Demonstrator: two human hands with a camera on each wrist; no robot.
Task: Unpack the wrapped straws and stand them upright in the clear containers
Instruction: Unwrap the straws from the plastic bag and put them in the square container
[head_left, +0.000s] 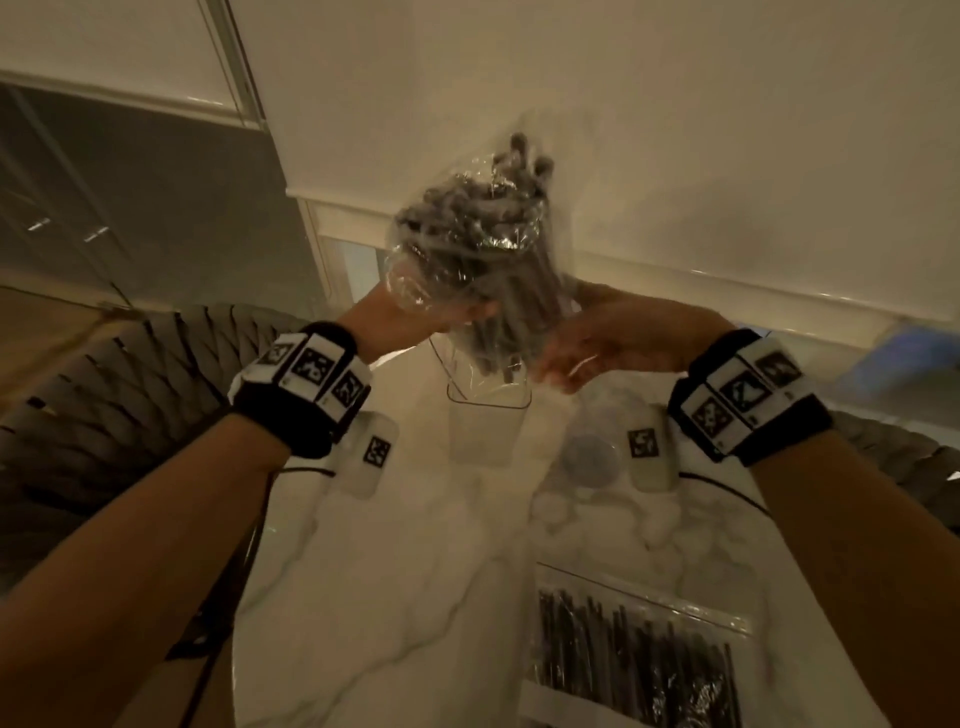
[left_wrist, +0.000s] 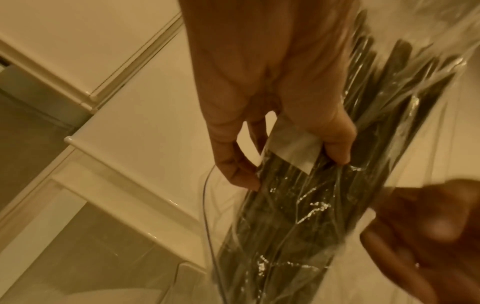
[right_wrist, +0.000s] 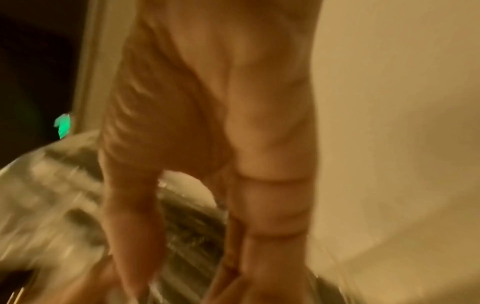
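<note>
Both hands up above the counter (head_left: 395, 597), working one clear plastic bag of dark straws (head_left: 483, 260). The bag is held upright-ish, tilted, its lower end right over the open mouth of a clear square container (head_left: 488, 426) standing on the counter; some straw ends look to be at the container's rim, can't tell if they're inside it.

Left hand (head_left: 410, 317) grips the bag at its side: in the left wrist view the fingers (left_wrist: 233, 170) and thumb are curled round the plastic, pinching it near a white label strip (left_wrist: 293, 152). Grip is clamped on the bag.

Right hand (head_left: 618, 338) is at the bag's lower right side, fingers bent down toward the plastic. Right wrist view is badly blurred; fingers (right_wrist: 135, 226) lie against crinkled wrap with dark straws behind, but whether that grip is actually closed on the plastic I cannot tell.

A second bag of straws (head_left: 639, 660), still sealed, lies flat on the counter near the person, right of centre. A second clear round container (head_left: 592, 457) sits just right of the square one. Two tagged white blocks (head_left: 376, 452) flank the containers. Black tagged bands on both wrists.
</note>
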